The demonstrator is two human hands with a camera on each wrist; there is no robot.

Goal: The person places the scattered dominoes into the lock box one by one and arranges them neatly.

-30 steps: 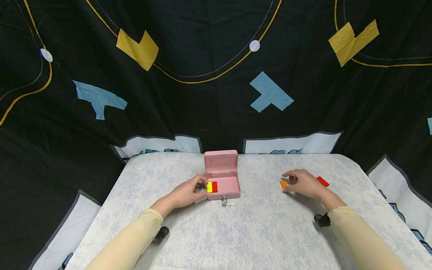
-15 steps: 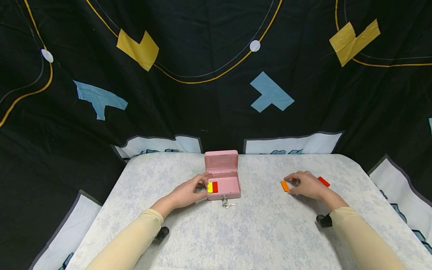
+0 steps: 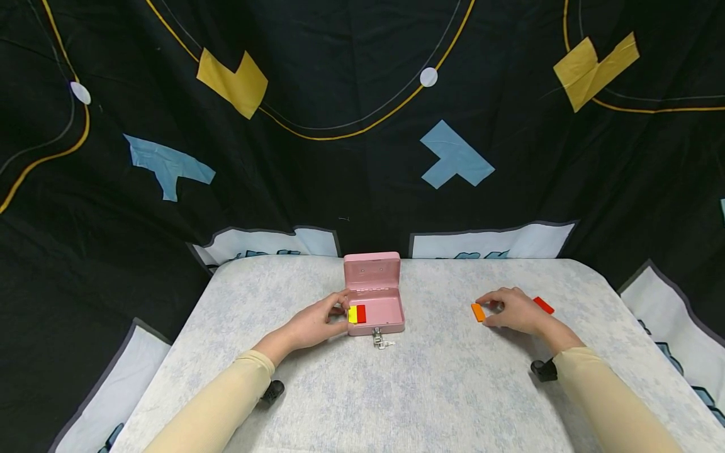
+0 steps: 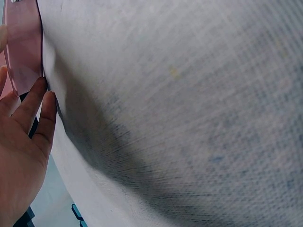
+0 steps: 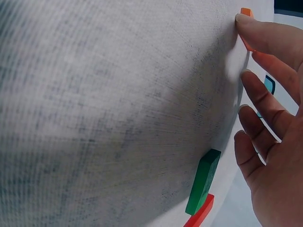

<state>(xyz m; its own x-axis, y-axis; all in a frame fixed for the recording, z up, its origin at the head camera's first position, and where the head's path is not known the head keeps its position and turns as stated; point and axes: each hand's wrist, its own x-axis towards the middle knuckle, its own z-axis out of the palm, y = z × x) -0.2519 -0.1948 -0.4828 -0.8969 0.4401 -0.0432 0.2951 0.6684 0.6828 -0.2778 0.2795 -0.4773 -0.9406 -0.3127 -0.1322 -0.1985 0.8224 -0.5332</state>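
A pink cash box (image 3: 387, 307) stands with its lid up and a small key hanging at the front lock. A yellow block (image 3: 352, 314) and a red block (image 3: 361, 313) lie side by side at its left inside. My left hand (image 3: 314, 322) grips the box's left end, thumb near the front corner and forefinger further back. On the right, my right hand (image 3: 517, 311) pinches a flat orange block (image 3: 478, 312) by its ends between thumb and forefinger, at the tabletop. The other right fingers are spread loosely in the right wrist view.
Another red block (image 3: 544, 305) lies behind the right hand. Beside it in the right wrist view is a green block (image 5: 203, 182), hidden from the head view. A pale mottled cloth covers the table (image 3: 430, 390); a black patterned curtain (image 3: 351, 189) hangs behind.
My right hand has shifted slightly right and a little up, and more of the orange block shows between its fingers. In the last half second both hands have stayed still.
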